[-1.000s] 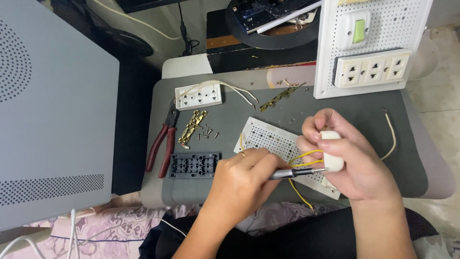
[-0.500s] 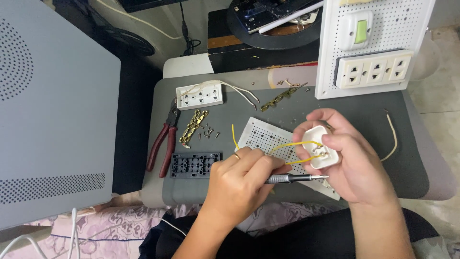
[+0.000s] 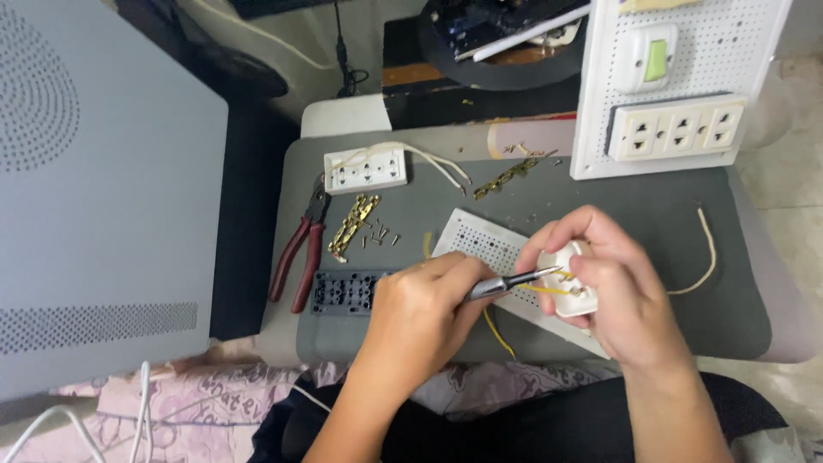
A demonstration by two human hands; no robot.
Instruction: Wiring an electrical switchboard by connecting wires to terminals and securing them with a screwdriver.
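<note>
Left hand [image 3: 420, 313]: gripping a screwdriver [image 3: 506, 284], tip touching the switch.
Right hand [image 3: 613, 287]: clasping a small white switch [image 3: 573, 291] trailing yellow wires [image 3: 501, 330].

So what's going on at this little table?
A person is working on electrical fittings. The right hand holds a small white socket part with yellow wires attached, while the left hand points a screwdriver at it. They work over a white perforated board on the grey table. Red-handled pliers, brass strips, a white triple socket and a black socket base lie nearby.
</note>
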